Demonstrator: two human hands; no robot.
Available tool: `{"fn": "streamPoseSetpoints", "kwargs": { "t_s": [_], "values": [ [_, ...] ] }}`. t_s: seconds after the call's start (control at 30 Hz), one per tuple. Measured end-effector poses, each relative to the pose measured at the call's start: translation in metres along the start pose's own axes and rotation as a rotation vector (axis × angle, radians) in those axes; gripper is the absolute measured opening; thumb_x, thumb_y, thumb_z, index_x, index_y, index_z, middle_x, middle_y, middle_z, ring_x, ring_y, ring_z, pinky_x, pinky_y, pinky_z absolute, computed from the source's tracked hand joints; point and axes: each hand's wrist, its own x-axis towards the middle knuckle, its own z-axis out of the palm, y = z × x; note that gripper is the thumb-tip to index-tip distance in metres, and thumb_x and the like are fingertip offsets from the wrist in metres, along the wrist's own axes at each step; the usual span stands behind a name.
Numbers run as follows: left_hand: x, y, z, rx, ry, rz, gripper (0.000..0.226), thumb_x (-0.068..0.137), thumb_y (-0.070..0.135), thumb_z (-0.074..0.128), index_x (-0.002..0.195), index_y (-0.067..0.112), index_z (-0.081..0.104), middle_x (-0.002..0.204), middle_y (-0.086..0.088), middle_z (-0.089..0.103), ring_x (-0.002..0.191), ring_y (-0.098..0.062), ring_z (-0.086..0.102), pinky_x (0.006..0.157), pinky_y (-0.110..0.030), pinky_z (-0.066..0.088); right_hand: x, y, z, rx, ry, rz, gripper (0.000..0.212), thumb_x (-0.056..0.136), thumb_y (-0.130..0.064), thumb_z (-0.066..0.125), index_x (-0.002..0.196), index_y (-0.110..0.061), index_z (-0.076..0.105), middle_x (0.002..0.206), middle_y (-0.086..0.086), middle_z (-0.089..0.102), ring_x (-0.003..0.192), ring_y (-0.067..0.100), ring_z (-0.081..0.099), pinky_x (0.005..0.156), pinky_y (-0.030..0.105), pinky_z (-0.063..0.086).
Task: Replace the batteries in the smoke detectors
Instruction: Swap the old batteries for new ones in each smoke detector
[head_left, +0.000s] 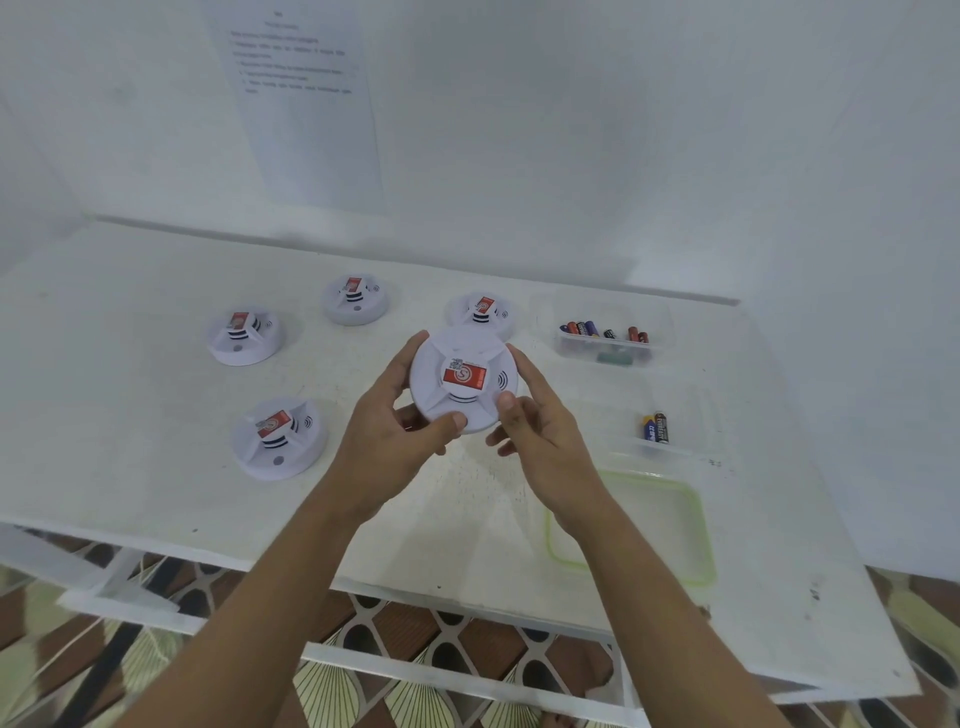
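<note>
The held smoke detector (464, 378) was kept lifted just above the white surface (156, 467), near its middle, face up and tilted toward the camera. It was clasped at the rim from both sides. The left grip (397, 441) was curled round the left edge with its thumb pressed on the lower face. The right grip (545, 441) was curled round the right edge, its thumb also on the face. This opposed hold was judged suited to twisting the body open so the battery bay could be reached.

A red label with a circled "S" and a small square code was seen on the hub. The same label was carried by the four other smoke detectors (278, 436) set face up to the left and behind.

To the right, mixed batteries were kept in a far clear tub (608, 356). Two batteries were stood in a nearer tub (675, 447), one seemingly marked "Eveready". A green-rimmed lid (696, 519) was laid nearest. The print on the wall sheet (306, 130) was too blurred to be read.
</note>
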Motion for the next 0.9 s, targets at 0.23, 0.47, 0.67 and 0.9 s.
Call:
{"fn": "streamPoseSetpoints", "kwargs": {
  "t_s": [0.23, 0.47, 0.67, 0.9],
  "values": [
    [0.0014, 0.0001, 0.002, -0.011, -0.002, -0.008, 0.079, 0.084, 0.002, 0.073, 0.15, 0.026, 0.036, 0.135, 0.009, 0.059, 0.101, -0.013, 0.069, 0.066, -0.027, 0.057, 0.0, -0.001, -0.0005, 0.006, 0.013, 0.015, 0.05, 0.104, -0.038, 0.047, 0.153, -0.038, 0.035, 0.112, 0.008, 0.07, 0.078, 0.007, 0.065, 0.076, 0.026, 0.054],
    [0.0024, -0.0008, 0.0027, -0.03, -0.001, -0.007, 0.078, 0.085, 0.002, 0.072, 0.15, 0.026, 0.037, 0.135, 0.008, 0.058, 0.103, -0.013, 0.068, 0.066, -0.025, 0.055, 0.0003, -0.0032, -0.0011, -0.002, 0.011, 0.013, 0.054, 0.101, -0.043, 0.047, 0.153, -0.038, 0.034, 0.112, 0.005, 0.07, 0.079, 0.008, 0.065, 0.076, 0.026, 0.055],
    [0.0028, -0.0016, 0.0024, -0.032, 0.003, 0.002, 0.078, 0.084, 0.001, 0.072, 0.149, 0.025, 0.037, 0.136, 0.007, 0.058, 0.104, -0.01, 0.067, 0.067, -0.023, 0.055, -0.0002, -0.0041, -0.0005, -0.002, 0.005, 0.014, 0.057, 0.099, -0.046, 0.047, 0.154, -0.037, 0.034, 0.114, 0.002, 0.07, 0.08, 0.008, 0.065, 0.076, 0.025, 0.055],
    [0.0023, -0.004, 0.0001, -0.05, 0.002, 0.003, 0.077, 0.085, -0.001, 0.071, 0.149, 0.024, 0.038, 0.136, 0.004, 0.058, 0.103, -0.012, 0.068, 0.066, -0.022, 0.054, 0.0009, -0.0022, 0.0003, -0.008, 0.001, 0.002, 0.048, 0.105, -0.038, 0.047, 0.151, -0.04, 0.035, 0.111, 0.007, 0.07, 0.078, 0.007, 0.065, 0.077, 0.026, 0.056]
  ]
}}
